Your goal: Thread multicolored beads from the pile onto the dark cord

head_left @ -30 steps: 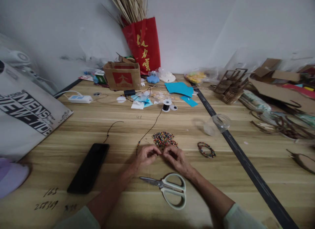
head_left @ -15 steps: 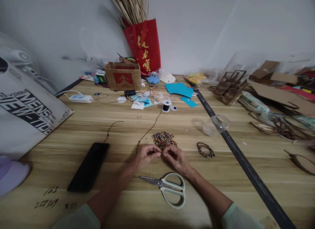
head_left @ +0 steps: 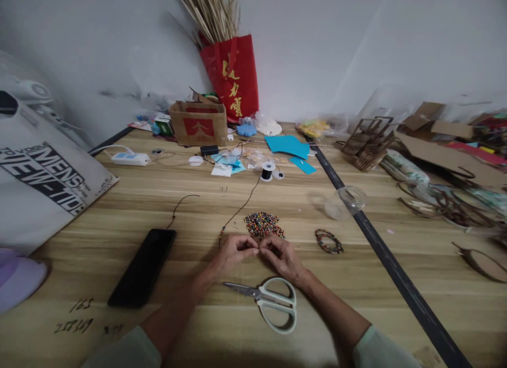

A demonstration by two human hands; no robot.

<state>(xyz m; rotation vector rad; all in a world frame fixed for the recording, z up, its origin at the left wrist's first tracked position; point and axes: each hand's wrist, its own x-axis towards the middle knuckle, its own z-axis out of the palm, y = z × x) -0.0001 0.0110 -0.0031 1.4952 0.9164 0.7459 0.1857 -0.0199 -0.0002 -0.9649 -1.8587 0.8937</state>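
My left hand (head_left: 238,248) is closed in a pinch, fingertips meeting those of my right hand (head_left: 280,254), also pinched. A thin black cord (head_left: 242,207) with a few small beads runs from a spool (head_left: 268,171) down to my left hand and disappears beneath it; its end in my fingers is too small to see clearly. Whatever my right fingertips hold is hidden. Just beyond them lies a pile of small multicoloured beads (head_left: 262,223). Closer to me, scissors (head_left: 273,302) with pale green handles lie partly spread.
To the right are a coiled beaded bracelet (head_left: 328,241) and a clear round container (head_left: 346,201). A black phone (head_left: 142,267) lies left, with a short cord (head_left: 178,207) beyond it. A cardboard box (head_left: 198,123), red bag (head_left: 233,77) and blue sheets (head_left: 288,146) stand or lie at the back.
My fingertips have come slightly closer together, the right hand shifting a little left. The view has moved slightly; the beads, scissors and spool stay in place.
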